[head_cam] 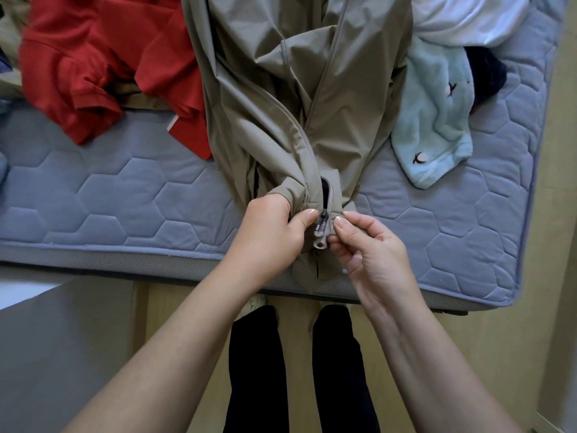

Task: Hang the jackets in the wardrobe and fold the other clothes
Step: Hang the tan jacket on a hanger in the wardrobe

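Crumpled khaki jacket (281,89) across mattress edge

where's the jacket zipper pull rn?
Head view, centre: the zipper pull is at the beige jacket hem, between the left hand and right hand, over the mattress front edge.

The jacket (281,73) is cut off by the top edge; its hem is partly covered by the left grip (271,226) and the right grip (371,245), by which it is pinched. The lettering on the zip pull (320,234) is too small to be read. The red top (103,57) is cropped above and blurred at its left, and a beige cloth (146,101) is mostly hidden beneath it. A navy garment (487,73) is largely buried under the fleece (437,114) and the white cloth (462,17), itself cropped at the top. The bed (125,182) is cut off at the left. The legs (256,370) are cut off below.
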`<action>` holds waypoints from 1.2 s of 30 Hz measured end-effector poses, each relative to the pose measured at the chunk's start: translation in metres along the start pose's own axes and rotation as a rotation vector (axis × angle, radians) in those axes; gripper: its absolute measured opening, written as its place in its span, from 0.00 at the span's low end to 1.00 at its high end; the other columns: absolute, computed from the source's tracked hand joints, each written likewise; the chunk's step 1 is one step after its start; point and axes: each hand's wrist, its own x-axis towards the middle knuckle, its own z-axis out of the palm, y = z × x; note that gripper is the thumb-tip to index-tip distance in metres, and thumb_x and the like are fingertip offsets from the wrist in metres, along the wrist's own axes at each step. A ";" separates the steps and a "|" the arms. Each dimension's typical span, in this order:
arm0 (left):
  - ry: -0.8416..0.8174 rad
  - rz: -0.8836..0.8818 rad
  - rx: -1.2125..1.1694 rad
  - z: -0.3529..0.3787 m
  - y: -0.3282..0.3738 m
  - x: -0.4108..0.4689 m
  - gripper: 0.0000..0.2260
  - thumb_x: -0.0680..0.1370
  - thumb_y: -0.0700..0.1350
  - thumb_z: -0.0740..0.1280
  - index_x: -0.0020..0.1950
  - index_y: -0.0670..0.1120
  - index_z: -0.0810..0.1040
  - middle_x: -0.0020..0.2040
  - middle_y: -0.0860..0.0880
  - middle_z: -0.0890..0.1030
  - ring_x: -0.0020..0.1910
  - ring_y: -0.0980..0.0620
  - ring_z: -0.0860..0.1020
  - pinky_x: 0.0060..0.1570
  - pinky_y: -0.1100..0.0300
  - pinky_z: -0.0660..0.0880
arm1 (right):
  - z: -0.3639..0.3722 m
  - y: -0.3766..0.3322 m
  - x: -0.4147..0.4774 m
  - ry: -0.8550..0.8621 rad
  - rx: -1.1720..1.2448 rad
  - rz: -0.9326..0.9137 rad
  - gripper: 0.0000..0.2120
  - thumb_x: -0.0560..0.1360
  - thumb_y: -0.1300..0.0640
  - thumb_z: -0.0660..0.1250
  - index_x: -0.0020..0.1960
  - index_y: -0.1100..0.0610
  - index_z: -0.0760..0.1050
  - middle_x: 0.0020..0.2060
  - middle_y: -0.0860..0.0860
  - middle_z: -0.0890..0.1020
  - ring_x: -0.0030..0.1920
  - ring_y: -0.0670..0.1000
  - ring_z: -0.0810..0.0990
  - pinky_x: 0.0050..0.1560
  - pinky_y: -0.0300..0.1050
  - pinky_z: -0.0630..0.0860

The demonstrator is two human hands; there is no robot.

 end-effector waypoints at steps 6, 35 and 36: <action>0.017 -0.162 -0.104 0.002 -0.006 0.000 0.20 0.79 0.47 0.65 0.28 0.43 0.70 0.16 0.51 0.72 0.19 0.59 0.70 0.31 0.65 0.68 | 0.005 -0.001 -0.001 0.006 -0.082 -0.009 0.05 0.72 0.69 0.68 0.43 0.61 0.76 0.29 0.51 0.82 0.27 0.44 0.78 0.32 0.33 0.76; -0.206 -0.104 -0.083 0.004 0.004 -0.005 0.11 0.79 0.47 0.65 0.39 0.41 0.74 0.22 0.47 0.75 0.21 0.54 0.72 0.38 0.56 0.75 | -0.021 -0.014 -0.024 -0.123 -0.506 -0.033 0.17 0.71 0.63 0.72 0.55 0.55 0.68 0.33 0.55 0.84 0.35 0.52 0.84 0.35 0.42 0.81; -0.209 -0.099 -0.075 0.004 0.005 -0.004 0.11 0.79 0.47 0.65 0.40 0.41 0.75 0.21 0.48 0.75 0.21 0.54 0.72 0.38 0.56 0.75 | -0.021 -0.013 -0.024 -0.125 -0.631 -0.091 0.18 0.69 0.62 0.74 0.54 0.53 0.69 0.33 0.54 0.83 0.35 0.52 0.84 0.36 0.43 0.81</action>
